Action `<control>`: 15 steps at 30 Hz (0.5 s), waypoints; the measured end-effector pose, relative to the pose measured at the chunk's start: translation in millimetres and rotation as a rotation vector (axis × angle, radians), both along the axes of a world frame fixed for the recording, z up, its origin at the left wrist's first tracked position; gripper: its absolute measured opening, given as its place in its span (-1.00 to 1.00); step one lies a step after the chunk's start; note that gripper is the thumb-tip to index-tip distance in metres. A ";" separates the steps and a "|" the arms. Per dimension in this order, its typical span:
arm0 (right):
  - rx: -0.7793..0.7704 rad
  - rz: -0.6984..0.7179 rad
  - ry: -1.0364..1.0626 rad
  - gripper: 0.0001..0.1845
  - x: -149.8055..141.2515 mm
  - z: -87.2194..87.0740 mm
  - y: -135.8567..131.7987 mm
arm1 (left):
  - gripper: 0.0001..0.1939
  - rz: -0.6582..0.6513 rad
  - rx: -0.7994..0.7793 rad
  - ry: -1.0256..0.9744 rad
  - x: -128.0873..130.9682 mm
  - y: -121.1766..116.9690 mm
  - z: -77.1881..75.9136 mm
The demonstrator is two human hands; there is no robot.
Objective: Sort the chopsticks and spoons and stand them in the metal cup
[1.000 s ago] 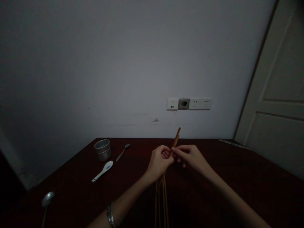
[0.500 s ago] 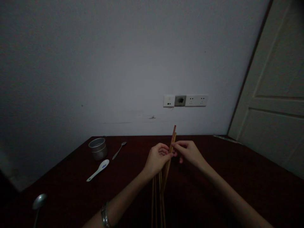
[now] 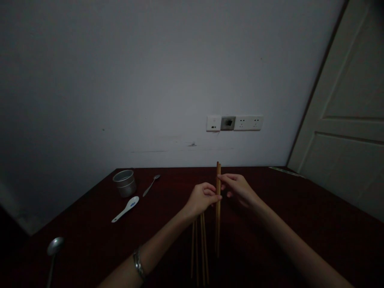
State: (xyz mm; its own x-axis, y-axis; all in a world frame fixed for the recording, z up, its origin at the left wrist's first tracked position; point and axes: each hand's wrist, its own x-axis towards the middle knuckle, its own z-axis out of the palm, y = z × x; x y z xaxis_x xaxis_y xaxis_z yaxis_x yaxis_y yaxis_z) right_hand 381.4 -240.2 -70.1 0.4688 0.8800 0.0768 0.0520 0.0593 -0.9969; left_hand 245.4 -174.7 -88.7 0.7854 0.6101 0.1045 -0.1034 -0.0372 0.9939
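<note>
At twelve o'clock, counting from the middle of the work, a grey wall rises behind a dark red table, and a panelled door stands towards two. The left hand, its forearm running in from eight, sits at nine with thumb in front and fingers curled behind, pinching a pair of chopsticks. The right hand, its forearm at four, sits between two and three, thumb and forefinger nipping the pair near the top; whether they close on both sticks or only the nearer, I cannot tell. A metal cup stands upright just above nine, a larger metal spoon lies near eight-thirty, a white spoon at nine and a small metal spoon towards ten. Four loose chopsticks lie at seven.

The likeliest trouble is one held stick sliding down past the other, should the left thumb ease; a dropped left wrist could also scatter the loose ones. The pair stands nearly upright between the hands, short ends showing above the fingertips, the longer part hanging towards six; it is too dark to tell whether its tips touch the table.
</note>
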 end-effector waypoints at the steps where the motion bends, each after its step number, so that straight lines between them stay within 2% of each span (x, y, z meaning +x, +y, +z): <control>1: -0.008 -0.001 0.005 -0.67 0.7 -1.2 0.4 | -0.69 -0.003 -0.012 0.002 0.3 -0.5 -0.6; 12: -0.076 -0.029 0.038 -0.71 3.8 -12.7 6.7 | -0.67 -0.014 -0.029 0.074 4.1 2.5 -9.3; 15: -0.110 -0.054 0.026 -0.74 3.9 -19.0 9.5 | -0.66 -0.056 -0.010 0.101 4.9 5.7 -13.9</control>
